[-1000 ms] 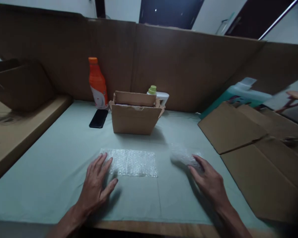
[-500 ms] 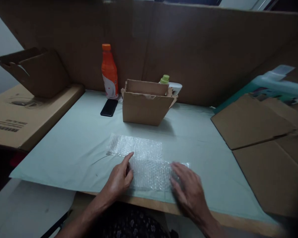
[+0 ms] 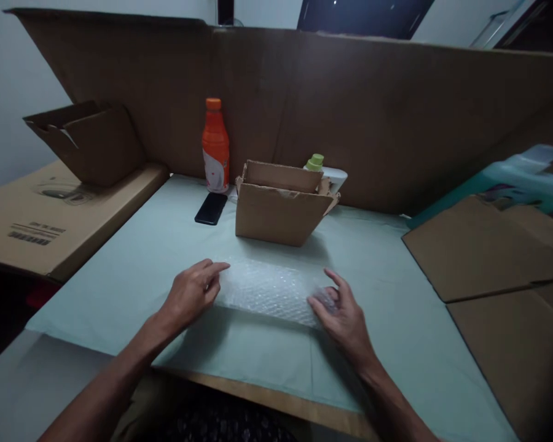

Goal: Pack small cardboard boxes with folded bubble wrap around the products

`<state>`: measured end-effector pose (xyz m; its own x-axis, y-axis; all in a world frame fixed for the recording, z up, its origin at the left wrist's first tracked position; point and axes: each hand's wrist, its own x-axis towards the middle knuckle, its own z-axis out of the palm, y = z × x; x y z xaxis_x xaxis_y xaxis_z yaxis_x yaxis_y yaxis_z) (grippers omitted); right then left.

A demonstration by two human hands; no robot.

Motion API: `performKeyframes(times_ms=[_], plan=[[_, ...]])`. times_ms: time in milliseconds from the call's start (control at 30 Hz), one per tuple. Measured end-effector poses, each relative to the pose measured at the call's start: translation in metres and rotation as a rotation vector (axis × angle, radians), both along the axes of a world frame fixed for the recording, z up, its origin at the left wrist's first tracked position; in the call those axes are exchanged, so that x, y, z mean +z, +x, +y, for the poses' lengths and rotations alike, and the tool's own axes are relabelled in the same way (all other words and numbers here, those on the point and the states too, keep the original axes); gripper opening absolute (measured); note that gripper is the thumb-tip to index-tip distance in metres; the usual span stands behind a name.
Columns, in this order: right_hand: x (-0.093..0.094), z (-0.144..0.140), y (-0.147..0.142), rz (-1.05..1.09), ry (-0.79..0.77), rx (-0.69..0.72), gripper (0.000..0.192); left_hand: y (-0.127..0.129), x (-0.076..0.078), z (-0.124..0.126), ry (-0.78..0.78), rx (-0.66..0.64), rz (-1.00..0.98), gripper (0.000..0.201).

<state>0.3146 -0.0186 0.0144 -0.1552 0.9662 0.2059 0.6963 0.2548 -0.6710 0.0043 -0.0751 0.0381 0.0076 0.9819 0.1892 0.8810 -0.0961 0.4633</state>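
Open cloth (image 3: 133,270) flanks the hands; small box (image 3: 279,209) blocks straight ahead.

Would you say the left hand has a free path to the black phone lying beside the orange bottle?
Probably yes: the left hand rests at the bubble wrap's left end, and only bare green mat lies between it and the phone.

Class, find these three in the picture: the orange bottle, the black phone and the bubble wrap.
orange bottle (image 3: 215,144), head view, on its body.
black phone (image 3: 211,209), head view, screen middle.
bubble wrap (image 3: 270,288), head view, centre of sheet.
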Motion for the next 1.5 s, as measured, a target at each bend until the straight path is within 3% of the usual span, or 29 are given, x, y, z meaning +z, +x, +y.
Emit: performKeyframes(times_ms=[100,200,300,400,500,567,633,767,967,1033,1100,1167,1233,1367,1500], plan=[[-0.024,0.018,-0.012,-0.227,-0.024,0.057,0.07,-0.014,-0.019,0.021,-0.149,0.018,0.183,0.042],[-0.033,0.023,0.002,-0.415,0.144,0.039,0.069,-0.019,-0.031,0.02,-0.189,0.005,0.226,0.041],[-0.02,0.022,0.012,-0.506,0.355,0.042,0.06,-0.016,-0.026,0.009,-0.08,0.042,0.33,0.048],[-0.008,0.02,-0.012,-0.521,0.46,0.207,0.047,0.001,-0.021,0.008,0.127,-0.031,0.374,0.05],[-0.016,0.021,-0.056,-0.508,0.382,0.466,0.049,0.019,-0.033,0.019,0.162,-0.243,0.362,0.058],[-0.029,0.023,-0.074,-0.538,0.298,0.585,0.054,0.022,-0.047,0.025,0.059,-0.342,0.36,0.064],[-0.043,0.024,-0.073,-0.586,0.265,0.631,0.058,0.017,-0.059,0.025,-0.058,-0.371,0.346,0.068],[-0.059,0.027,-0.031,-0.646,0.3,0.585,0.06,0.005,-0.065,0.018,-0.151,-0.339,0.299,0.07],[-0.058,0.034,0.013,-0.519,0.239,0.502,0.052,0.005,-0.062,0.015,-0.15,-0.345,0.202,0.067],[-0.056,0.043,0.014,-0.444,0.175,0.385,0.052,-0.001,-0.061,0.017,-0.104,-0.282,0.15,0.061],[-0.053,0.052,0.013,-0.406,0.111,0.264,0.055,-0.011,-0.059,0.023,-0.057,-0.111,0.093,0.057],[-0.049,0.06,0.01,-0.387,0.057,0.215,0.051,-0.021,-0.056,0.031,-0.081,0.078,0.053,0.052],[-0.043,0.063,0.005,-0.344,0.009,0.214,0.036,-0.025,-0.053,0.039,-0.154,0.173,0.03,0.039],[-0.028,0.058,-0.008,-0.234,-0.063,0.235,0.014,-0.015,-0.048,0.045,-0.194,0.189,-0.007,0.012],[-0.019,0.051,-0.013,-0.206,-0.096,0.215,0.013,-0.005,-0.039,0.037,-0.227,0.19,-0.074,0.011]])
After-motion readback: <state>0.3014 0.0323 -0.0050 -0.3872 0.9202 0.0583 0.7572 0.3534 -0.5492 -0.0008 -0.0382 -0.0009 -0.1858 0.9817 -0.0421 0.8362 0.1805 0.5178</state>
